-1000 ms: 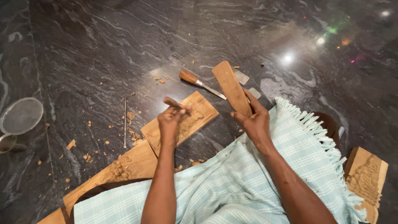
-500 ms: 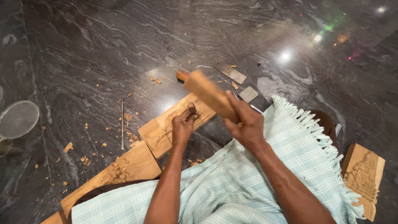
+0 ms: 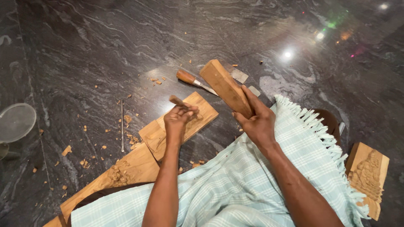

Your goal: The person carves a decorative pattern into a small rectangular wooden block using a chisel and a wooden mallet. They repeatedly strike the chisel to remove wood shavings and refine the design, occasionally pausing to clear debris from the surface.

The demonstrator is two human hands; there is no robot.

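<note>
My left hand (image 3: 179, 120) grips a wooden-handled chisel (image 3: 176, 100) upright against a flat carved wooden panel (image 3: 202, 110) lying on the dark stone floor. My right hand (image 3: 257, 122) holds a long wooden block mallet (image 3: 224, 86), raised and tilted to the right of the chisel, apart from it. The panel rests on a longer plank (image 3: 105, 180) that runs toward the lower left.
A second chisel with an orange handle (image 3: 187, 77) lies behind the panel. A thin metal rod (image 3: 122, 126) and wood chips lie at left. A checked fringed cloth (image 3: 269, 189) covers my lap. A carved wooden block (image 3: 367, 176) sits at right, a round mesh sieve (image 3: 16, 122) at far left.
The mallet swung down over the chisel half a second ago and is now lifted back to the right. My left hand stays on the chisel.
</note>
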